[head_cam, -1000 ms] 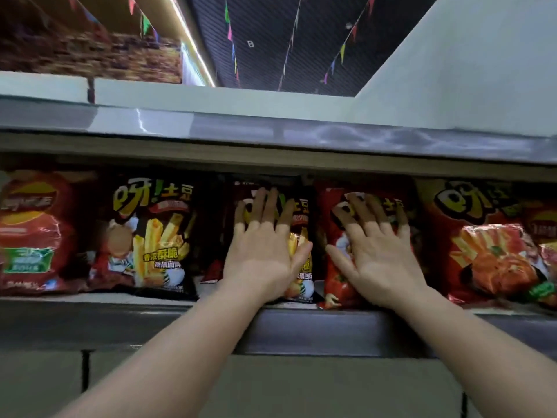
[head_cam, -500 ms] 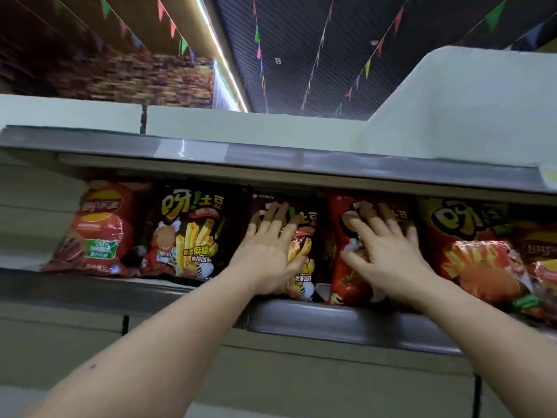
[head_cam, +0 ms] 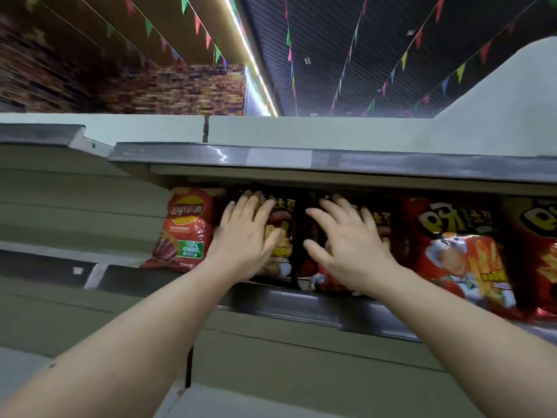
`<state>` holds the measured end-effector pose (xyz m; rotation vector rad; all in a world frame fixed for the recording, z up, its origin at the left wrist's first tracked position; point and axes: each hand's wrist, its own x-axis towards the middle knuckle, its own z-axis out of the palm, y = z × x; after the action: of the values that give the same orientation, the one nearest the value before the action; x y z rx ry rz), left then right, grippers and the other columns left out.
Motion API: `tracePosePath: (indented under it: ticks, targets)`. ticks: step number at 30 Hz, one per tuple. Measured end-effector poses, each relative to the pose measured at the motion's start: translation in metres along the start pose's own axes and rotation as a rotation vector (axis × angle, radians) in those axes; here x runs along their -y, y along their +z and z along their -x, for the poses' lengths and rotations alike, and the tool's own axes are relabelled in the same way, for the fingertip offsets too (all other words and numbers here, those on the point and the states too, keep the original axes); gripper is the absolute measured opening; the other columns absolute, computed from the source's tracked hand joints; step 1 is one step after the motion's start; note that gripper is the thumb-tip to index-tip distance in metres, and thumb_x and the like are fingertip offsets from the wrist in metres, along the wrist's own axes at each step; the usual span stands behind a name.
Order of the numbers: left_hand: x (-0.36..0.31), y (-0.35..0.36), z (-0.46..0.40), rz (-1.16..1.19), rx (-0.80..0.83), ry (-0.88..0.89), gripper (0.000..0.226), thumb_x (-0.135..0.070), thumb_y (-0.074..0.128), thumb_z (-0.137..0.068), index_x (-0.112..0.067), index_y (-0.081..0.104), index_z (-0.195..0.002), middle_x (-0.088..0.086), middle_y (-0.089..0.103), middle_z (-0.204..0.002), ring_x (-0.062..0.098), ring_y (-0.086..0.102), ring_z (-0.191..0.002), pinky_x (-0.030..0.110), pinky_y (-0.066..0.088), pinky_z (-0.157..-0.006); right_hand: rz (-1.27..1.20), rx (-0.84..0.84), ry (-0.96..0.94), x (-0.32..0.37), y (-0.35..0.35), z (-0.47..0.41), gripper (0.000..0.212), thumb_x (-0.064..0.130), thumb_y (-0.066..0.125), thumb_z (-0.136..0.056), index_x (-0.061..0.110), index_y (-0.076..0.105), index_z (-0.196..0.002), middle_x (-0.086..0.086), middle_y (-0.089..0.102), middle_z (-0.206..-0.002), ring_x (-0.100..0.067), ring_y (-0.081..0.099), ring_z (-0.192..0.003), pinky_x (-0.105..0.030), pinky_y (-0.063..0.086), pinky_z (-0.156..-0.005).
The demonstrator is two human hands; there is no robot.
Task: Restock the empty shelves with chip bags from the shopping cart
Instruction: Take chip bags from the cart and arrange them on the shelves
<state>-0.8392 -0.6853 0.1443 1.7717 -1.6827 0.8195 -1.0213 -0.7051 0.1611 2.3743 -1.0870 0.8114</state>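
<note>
Left hand point(head_cam: 244, 236): flat, fingers straight and spread, palm pressed on the face of the black chip bag point(head_cam: 281, 236); fingertips point to 12 o'clock.
Right hand point(head_cam: 346, 239): fingers extended with a slight bend, laid on the second black chip bag point(head_cam: 381, 233); thumb sticks out toward 9 o'clock. No grip on either bag.
Bag orientation: all stand upright on the shelf point(head_cam: 301, 306), long axis vertical, printed faces out, tops tucked under the upper shelf lip point(head_cam: 301, 159).
Row order: red Lay's bag point(head_cam: 185, 230) at 9 o'clock of the left hand, leaning slightly; then the 2 black bags side by side; red chip bag point(head_cam: 461, 251) at 3 o'clock of the right hand; another red bag point(head_cam: 539, 251) cut by the frame edge.
Materials: bags glossy, crinkled foil; shelf edges dark grey reflective metal strip; back panels matte pale green.
Overhead: strings of triangular coloured pennants point(head_cam: 289, 40), ribbed dark ceiling, 1 light strip point(head_cam: 250, 52).
</note>
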Motion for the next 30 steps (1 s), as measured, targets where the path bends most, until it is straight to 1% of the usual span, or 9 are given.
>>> tracePosePath:
  ticks: [3, 6, 10, 14, 17, 20, 22, 25, 30]
  targets:
    - [0.033, 0.000, -0.003, -0.006, 0.041, -0.032, 0.068, -0.055, 0.011, -0.092, -0.021, 0.013, -0.151, 0.007, 0.014, -0.157, 0.023, 0.006, -0.145, 0.036, 0.000, -0.117, 0.120, -0.055, 0.076, 0.023, 0.011, -0.023, 0.060, 0.052, 0.031, -0.094, 0.031, 0.015, -0.148, 0.002, 0.010, -0.157, -0.019, -0.004, -0.145, -0.058, -0.001, -0.112]
    - [0.040, 0.010, -0.010, 0.035, 0.168, 0.017, 0.066, -0.057, 0.021, -0.096, -0.022, 0.011, -0.151, 0.006, 0.008, -0.158, 0.024, 0.003, -0.146, 0.041, 0.002, -0.117, 0.109, 0.031, 0.337, 0.018, 0.023, -0.034, 0.067, 0.063, 0.024, -0.091, 0.030, 0.014, -0.148, -0.004, 0.015, -0.156, -0.027, 0.004, -0.145, -0.062, 0.005, -0.109]
    - [0.025, 0.032, -0.019, 0.139, 0.331, 0.030, 0.074, -0.061, 0.026, -0.093, -0.014, 0.014, -0.150, 0.014, 0.019, -0.154, 0.031, 0.015, -0.142, 0.046, 0.018, -0.114, 0.255, 0.205, 0.441, 0.017, 0.046, -0.035, 0.072, 0.069, 0.012, -0.088, 0.026, 0.037, -0.140, -0.008, 0.043, -0.142, -0.029, 0.033, -0.133, -0.055, 0.019, -0.107]
    - [0.021, 0.050, -0.028, 0.151, 0.280, 0.046, 0.079, -0.065, 0.023, -0.092, -0.019, 0.000, -0.152, 0.008, -0.006, -0.160, 0.027, -0.005, -0.147, 0.048, 0.014, -0.115, 0.316, 0.161, 0.484, 0.024, 0.053, -0.044, 0.074, 0.067, 0.007, -0.089, 0.024, 0.059, -0.120, -0.003, 0.060, -0.124, -0.025, 0.052, -0.116, -0.049, 0.027, -0.101]
    - [0.021, 0.049, -0.032, 0.108, 0.277, 0.057, 0.079, -0.065, 0.021, -0.092, -0.019, 0.000, -0.152, 0.010, -0.010, -0.159, 0.027, -0.013, -0.146, 0.050, 0.000, -0.115, 0.254, 0.170, 0.497, 0.023, 0.051, -0.046, 0.071, 0.066, 0.009, -0.090, 0.027, 0.052, -0.130, -0.006, 0.044, -0.142, -0.028, 0.036, -0.133, -0.050, 0.020, -0.107]
    - [0.022, 0.035, -0.035, 0.017, 0.293, 0.101, 0.080, -0.067, 0.018, -0.091, -0.018, 0.000, -0.152, 0.011, -0.017, -0.157, 0.027, -0.024, -0.143, 0.051, -0.009, -0.114, 0.084, 0.176, 0.485, 0.011, 0.044, -0.050, 0.058, 0.060, 0.021, -0.094, 0.036, 0.021, -0.147, 0.004, -0.005, -0.159, -0.022, -0.006, -0.146, -0.053, 0.006, -0.114]
    - [0.026, 0.022, -0.034, 0.022, 0.293, 0.156, 0.079, -0.067, 0.020, -0.091, -0.018, 0.007, -0.152, 0.010, -0.009, -0.159, 0.027, -0.017, -0.145, 0.048, -0.003, -0.115, 0.001, 0.176, 0.492, 0.004, 0.034, -0.052, 0.058, 0.056, 0.028, -0.095, 0.037, 0.015, -0.148, 0.008, -0.012, -0.157, -0.019, -0.012, -0.145, -0.054, 0.004, -0.115]
    - [0.045, 0.006, -0.025, 0.103, 0.183, 0.189, 0.068, -0.060, 0.026, -0.095, -0.018, 0.024, -0.148, 0.010, 0.013, -0.158, 0.026, 0.007, -0.145, 0.042, 0.009, -0.115, 0.080, 0.101, 0.473, 0.011, 0.027, -0.052, 0.061, 0.057, 0.031, -0.093, 0.035, 0.017, -0.148, 0.004, -0.005, -0.159, -0.023, -0.009, -0.146, -0.055, 0.006, -0.115]
    - [0.105, -0.001, -0.011, 0.114, 0.013, -0.018, 0.055, -0.049, 0.028, -0.098, -0.019, 0.032, -0.143, 0.014, 0.042, -0.139, 0.028, 0.031, -0.130, 0.039, 0.018, -0.108, 0.152, 0.031, 0.273, 0.067, 0.031, -0.061, 0.059, 0.055, 0.033, -0.093, 0.027, 0.027, -0.145, -0.005, 0.018, -0.156, -0.026, 0.015, -0.142, -0.048, 0.015, -0.113]
